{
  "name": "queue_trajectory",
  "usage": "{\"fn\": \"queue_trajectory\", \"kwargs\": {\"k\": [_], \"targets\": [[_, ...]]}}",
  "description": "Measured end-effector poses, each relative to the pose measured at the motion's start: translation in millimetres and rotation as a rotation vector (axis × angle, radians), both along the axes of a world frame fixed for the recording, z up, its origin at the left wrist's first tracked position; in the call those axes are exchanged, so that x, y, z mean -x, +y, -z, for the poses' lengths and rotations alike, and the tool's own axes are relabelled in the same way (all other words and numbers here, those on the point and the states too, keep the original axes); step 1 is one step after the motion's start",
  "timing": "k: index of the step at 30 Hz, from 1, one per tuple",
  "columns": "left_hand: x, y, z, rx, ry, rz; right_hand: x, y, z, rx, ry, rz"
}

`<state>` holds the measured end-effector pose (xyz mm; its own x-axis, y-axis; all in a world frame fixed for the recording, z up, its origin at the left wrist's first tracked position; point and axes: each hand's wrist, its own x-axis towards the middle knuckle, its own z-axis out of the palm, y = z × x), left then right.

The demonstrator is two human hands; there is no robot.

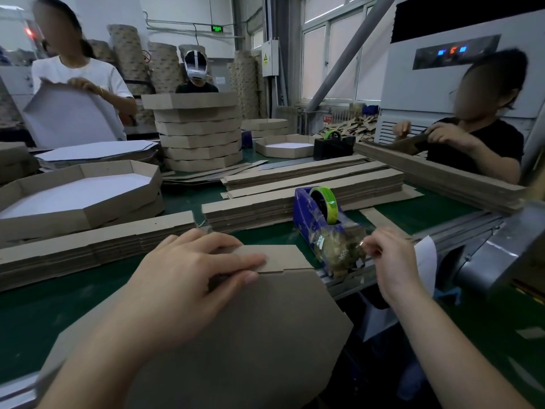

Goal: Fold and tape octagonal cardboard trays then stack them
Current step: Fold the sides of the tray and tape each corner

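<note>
A brown octagonal cardboard tray (pixel 259 329) lies upside down in front of me on the green table. My left hand (pixel 188 278) grips its far rim, fingers over the folded side flap (pixel 280 256) and thumb pressing the corner seam. My right hand (pixel 389 264) is at the front of the blue tape dispenser (pixel 321 219), fingers pinching a strip of clear tape at its cutter. The green tape roll (pixel 324 199) sits in the dispenser.
Flat cardboard strips (pixel 295 202) lie in piles across the table. Finished trays (pixel 79 196) sit at left, a tall tray stack (pixel 200 134) at the back. Three people work around the table. A metal machine frame (pixel 486 249) stands at right.
</note>
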<state>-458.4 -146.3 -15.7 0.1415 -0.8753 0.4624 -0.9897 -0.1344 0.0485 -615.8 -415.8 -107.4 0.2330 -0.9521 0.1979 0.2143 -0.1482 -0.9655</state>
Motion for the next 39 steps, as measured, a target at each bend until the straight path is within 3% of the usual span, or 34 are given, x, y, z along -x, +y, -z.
{"fn": "queue_trajectory", "kwargs": {"k": [3,5,12,20,26,39], "targets": [[-1,0,0,0.002,0.014,0.006,8,-1,7,0.241,0.431,0.219],[-1,0,0,0.008,0.015,0.006,14,3,10,0.304,0.506,0.342],[1,-2,0,0.026,0.019,0.007,2,63,-15,0.353,0.212,0.179],[0,-2,-1,0.031,0.052,0.002,-12,160,-45,0.134,-0.21,-0.251],[2,0,-2,0.015,0.049,0.015,-32,184,-39,-0.23,-0.198,-0.308],[1,4,-3,-0.022,0.064,0.01,-38,189,-38,-0.438,-0.202,-0.282]]}}
